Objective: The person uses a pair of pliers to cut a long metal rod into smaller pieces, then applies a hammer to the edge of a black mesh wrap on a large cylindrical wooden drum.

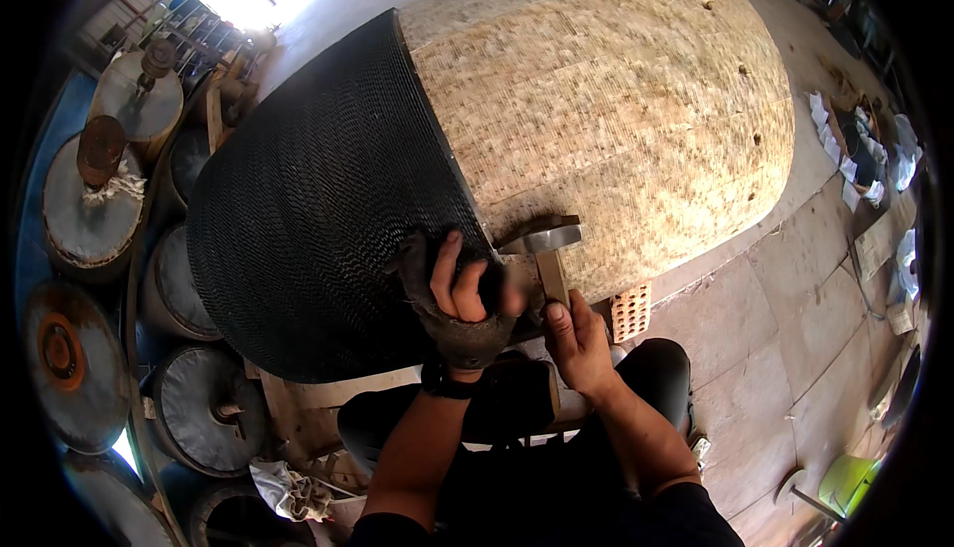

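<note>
drum [556, 140] above slabbed workshop floor [760, 358]

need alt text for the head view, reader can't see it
A person's right hand grips a hammer at the edge of black ribbed covering on a large tan drum. The left hand, its dark glove leaving some fingers bare, is beside the hammer. Metal-ended cylinders line the left side.
</note>
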`<state>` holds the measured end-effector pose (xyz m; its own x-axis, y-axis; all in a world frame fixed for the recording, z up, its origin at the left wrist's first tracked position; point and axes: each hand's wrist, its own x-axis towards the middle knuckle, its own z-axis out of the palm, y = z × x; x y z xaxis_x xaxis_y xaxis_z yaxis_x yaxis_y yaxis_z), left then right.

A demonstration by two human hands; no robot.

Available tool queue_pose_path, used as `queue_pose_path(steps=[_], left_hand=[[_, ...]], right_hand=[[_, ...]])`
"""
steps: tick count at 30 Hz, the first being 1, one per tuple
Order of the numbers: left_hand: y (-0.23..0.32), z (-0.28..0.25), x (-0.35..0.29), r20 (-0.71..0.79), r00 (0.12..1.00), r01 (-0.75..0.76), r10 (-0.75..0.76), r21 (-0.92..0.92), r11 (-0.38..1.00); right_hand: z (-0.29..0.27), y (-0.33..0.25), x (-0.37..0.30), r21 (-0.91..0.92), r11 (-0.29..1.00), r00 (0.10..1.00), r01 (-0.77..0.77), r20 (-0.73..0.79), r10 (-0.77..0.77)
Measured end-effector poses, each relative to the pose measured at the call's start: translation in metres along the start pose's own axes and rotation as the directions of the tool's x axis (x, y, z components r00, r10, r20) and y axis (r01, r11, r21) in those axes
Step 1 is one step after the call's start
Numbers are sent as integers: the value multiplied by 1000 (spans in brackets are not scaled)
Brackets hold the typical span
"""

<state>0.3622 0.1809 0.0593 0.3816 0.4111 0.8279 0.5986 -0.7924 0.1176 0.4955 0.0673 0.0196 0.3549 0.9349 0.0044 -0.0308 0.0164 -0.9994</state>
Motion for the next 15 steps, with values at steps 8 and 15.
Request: queue_pose_path(steps=[8, 15], left_hand=[[-5, 2, -9, 24, 999, 32, -31, -17, 999], [-1, -2, -3, 16, 1000, 20, -20, 3, 1000]], right_hand=[[4, 12, 0, 134, 990, 999, 47, 10, -48], [2, 21, 1, 52, 990, 991, 133, -26, -132]])
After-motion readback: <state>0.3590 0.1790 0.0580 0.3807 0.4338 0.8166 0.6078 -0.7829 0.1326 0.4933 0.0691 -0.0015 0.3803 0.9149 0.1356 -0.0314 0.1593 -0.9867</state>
